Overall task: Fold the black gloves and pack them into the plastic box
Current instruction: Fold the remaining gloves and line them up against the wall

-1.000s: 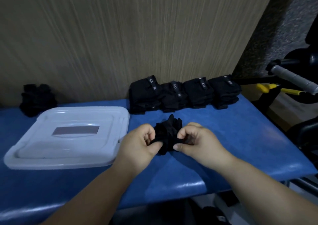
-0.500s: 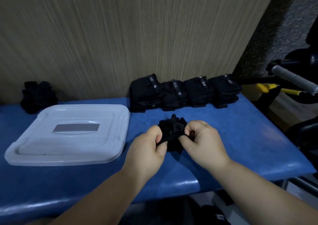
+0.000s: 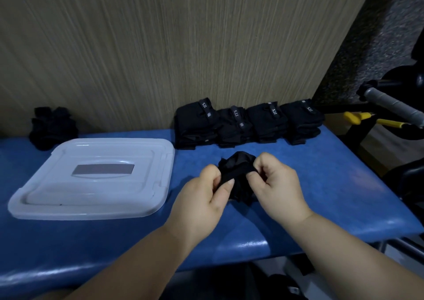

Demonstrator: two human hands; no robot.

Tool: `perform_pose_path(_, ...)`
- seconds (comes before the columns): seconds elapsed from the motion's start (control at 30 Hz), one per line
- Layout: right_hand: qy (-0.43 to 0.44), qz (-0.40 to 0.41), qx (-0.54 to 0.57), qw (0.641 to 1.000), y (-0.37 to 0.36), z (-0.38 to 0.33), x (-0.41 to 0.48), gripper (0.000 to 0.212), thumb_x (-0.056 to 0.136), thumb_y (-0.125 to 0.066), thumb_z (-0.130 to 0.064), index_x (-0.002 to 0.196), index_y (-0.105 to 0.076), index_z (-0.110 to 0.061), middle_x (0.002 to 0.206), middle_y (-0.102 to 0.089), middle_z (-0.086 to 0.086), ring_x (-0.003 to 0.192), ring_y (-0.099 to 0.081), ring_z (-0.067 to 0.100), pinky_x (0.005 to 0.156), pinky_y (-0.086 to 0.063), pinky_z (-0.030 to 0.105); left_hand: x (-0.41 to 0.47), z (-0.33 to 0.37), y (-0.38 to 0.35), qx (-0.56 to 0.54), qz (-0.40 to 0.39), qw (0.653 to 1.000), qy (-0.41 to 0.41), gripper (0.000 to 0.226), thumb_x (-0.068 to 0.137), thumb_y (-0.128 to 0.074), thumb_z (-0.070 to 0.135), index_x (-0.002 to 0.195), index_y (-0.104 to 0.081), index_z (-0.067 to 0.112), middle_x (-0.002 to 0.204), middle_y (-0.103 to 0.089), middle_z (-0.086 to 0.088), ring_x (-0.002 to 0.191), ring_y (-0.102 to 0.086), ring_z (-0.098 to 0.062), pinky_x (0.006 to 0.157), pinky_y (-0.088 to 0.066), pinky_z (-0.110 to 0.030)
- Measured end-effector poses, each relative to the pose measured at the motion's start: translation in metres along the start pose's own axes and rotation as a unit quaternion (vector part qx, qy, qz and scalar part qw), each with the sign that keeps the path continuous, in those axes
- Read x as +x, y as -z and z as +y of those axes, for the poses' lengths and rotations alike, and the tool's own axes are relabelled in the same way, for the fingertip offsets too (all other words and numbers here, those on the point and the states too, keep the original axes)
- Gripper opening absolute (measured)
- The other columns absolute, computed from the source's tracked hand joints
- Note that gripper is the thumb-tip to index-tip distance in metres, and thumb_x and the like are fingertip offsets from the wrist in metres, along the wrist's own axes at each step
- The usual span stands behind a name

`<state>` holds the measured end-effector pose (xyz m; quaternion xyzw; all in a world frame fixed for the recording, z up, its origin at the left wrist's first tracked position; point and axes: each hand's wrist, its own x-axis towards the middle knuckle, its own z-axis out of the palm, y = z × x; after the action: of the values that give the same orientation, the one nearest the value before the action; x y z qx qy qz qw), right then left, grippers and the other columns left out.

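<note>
White lettering that appears to read "5.11" runs along the wrist straps (image 3: 204, 105) on four stacks of folded black gloves (image 3: 266, 122) lined up at the far edge of the blue bench (image 3: 332, 185); the smaller square tags are too small to read.

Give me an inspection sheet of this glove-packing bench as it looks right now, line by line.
Surface: blue padded table, glossy along the near edge.
Job's things: crumpled black glove between the hands; four folded glove stacks in a row against the wall; loose glove heap far left; plastic box closed, left of the hands.
Clutter: yellow-handled item beyond the table's right end.
Grippers: left hand and right hand both pinch the glove.
Cables: nothing seen.
Surroundings: wood-grain wall behind; grey-gripped bar at right.
</note>
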<state>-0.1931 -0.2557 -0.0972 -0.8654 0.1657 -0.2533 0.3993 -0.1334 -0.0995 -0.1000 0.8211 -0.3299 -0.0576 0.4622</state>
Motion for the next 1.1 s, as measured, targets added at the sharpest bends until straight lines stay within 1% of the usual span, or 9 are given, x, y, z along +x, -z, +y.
perform_pose_path(0.07, -0.028, -0.033, 0.093, 0.995, 0.000, -0.001, 0.001, 0.020, 0.089, -0.058, -0.010, 0.074, -0.046, -0.017, 0.062, -0.051, 0.015, 0.055, -0.042, 0.014, 0.054, -0.040, 0.036, 0.001, 0.000, 0.002, -0.019, -0.016, 1.000, -0.010, 0.028, 0.091, -0.057, 0.039, 0.075, -0.037, 0.027, 0.053, -0.044, 0.012, 0.048, -0.038, -0.004, 0.047, -0.032, -0.019)
perform_pose_path(0.2, -0.089, -0.106, 0.195, 0.971, 0.003, 0.001, 0.004, 0.013, 0.087, -0.059, -0.030, 0.082, -0.050, -0.021, 0.068, -0.051, 0.011, 0.062, -0.046, 0.021, 0.061, -0.042, 0.039, 0.003, -0.003, 0.002, -0.059, -0.025, 0.998, 0.017, 0.029, 0.086, -0.068, 0.029, 0.081, -0.040, 0.024, 0.057, -0.049, 0.009, 0.053, -0.044, -0.007, 0.053, -0.040, -0.021)
perform_pose_path(0.3, -0.099, -0.178, 0.281, 0.938, 0.008, -0.001, 0.004, 0.022, 0.078, -0.060, -0.025, 0.093, -0.050, -0.012, 0.073, -0.055, 0.007, 0.070, -0.053, 0.017, 0.065, -0.045, 0.030, 0.007, -0.005, 0.002, -0.105, -0.005, 0.993, 0.057, 0.029, 0.083, -0.067, 0.033, 0.075, -0.039, 0.030, 0.072, -0.062, -0.012, 0.072, -0.062, -0.035, 0.071, -0.054, -0.049)
perform_pose_path(0.37, -0.085, -0.199, 0.293, 0.931, 0.010, 0.000, 0.004, 0.027, 0.075, -0.064, -0.016, 0.096, -0.050, -0.011, 0.074, -0.055, 0.008, 0.073, -0.054, 0.019, 0.070, -0.046, 0.031, 0.009, -0.006, 0.004, -0.108, 0.018, 0.992, 0.070, 0.026, 0.080, -0.063, 0.035, 0.071, -0.038, 0.030, 0.073, -0.061, -0.016, 0.076, -0.062, -0.040, 0.071, -0.052, -0.057)
perform_pose_path(0.6, -0.080, -0.065, 0.174, 0.979, 0.002, 0.001, 0.004, 0.029, 0.077, -0.075, -0.003, 0.073, -0.050, -0.016, 0.067, -0.056, 0.000, 0.061, -0.055, 0.018, 0.062, -0.052, 0.043, 0.005, -0.006, 0.002, -0.071, 0.040, 0.993, 0.081, 0.027, 0.089, -0.058, 0.027, 0.071, -0.038, 0.027, 0.073, -0.063, -0.017, 0.078, -0.066, -0.037, 0.063, -0.050, -0.053)
perform_pose_path(0.77, 0.006, 0.012, -0.055, 0.998, 0.005, 0.004, 0.002, 0.035, 0.067, -0.060, 0.005, 0.062, -0.039, -0.023, 0.068, -0.049, -0.006, 0.066, -0.045, 0.006, 0.059, -0.036, 0.014, 0.001, -0.005, -0.002, -0.044, -0.004, 0.998, 0.054, 0.028, 0.087, -0.058, 0.025, 0.070, -0.035, 0.028, 0.077, -0.068, -0.014, 0.079, -0.067, -0.035, 0.060, -0.051, -0.053)
perform_pose_path(0.87, -0.025, 0.009, -0.023, 0.999, 0.005, 0.007, 0.004, 0.033, 0.070, -0.055, 0.008, 0.065, -0.038, -0.020, 0.075, -0.048, -0.001, 0.063, -0.041, 0.008, 0.056, -0.034, 0.014, 0.000, -0.001, 0.001, -0.066, -0.038, 0.995, 0.068, 0.033, 0.083, -0.064, 0.043, 0.071, -0.039, 0.025, 0.075, -0.067, -0.013, 0.070, -0.067, -0.026, 0.061, -0.052, -0.043)
perform_pose_path(1.0, -0.026, -0.038, 0.121, 0.992, 0.011, 0.004, 0.005, 0.037, 0.073, -0.043, 0.018, 0.071, -0.036, -0.018, 0.063, -0.040, -0.005, 0.051, -0.031, 0.005, 0.046, -0.028, 0.018, 0.008, 0.006, 0.009, -0.305, -0.073, 0.925, 0.214, 0.070, 0.067, -0.057, 0.066, 0.102, -0.057, 0.006, 0.099, -0.073, -0.010, 0.090, -0.072, -0.020, 0.083, -0.058, -0.041)
perform_pose_path(1.1, 0.018, -0.091, 0.152, 0.984, 0.010, 0.002, 0.001, 0.043, 0.075, -0.041, 0.019, 0.074, -0.037, -0.024, 0.064, -0.041, -0.009, 0.059, -0.036, 0.008, 0.053, -0.035, 0.029, 0.014, 0.008, 0.016, -0.419, -0.106, 0.852, 0.296, 0.069, 0.073, -0.049, 0.064, 0.115, -0.061, 0.010, 0.104, -0.073, -0.011, 0.096, -0.071, -0.023, 0.083, -0.056, -0.039)
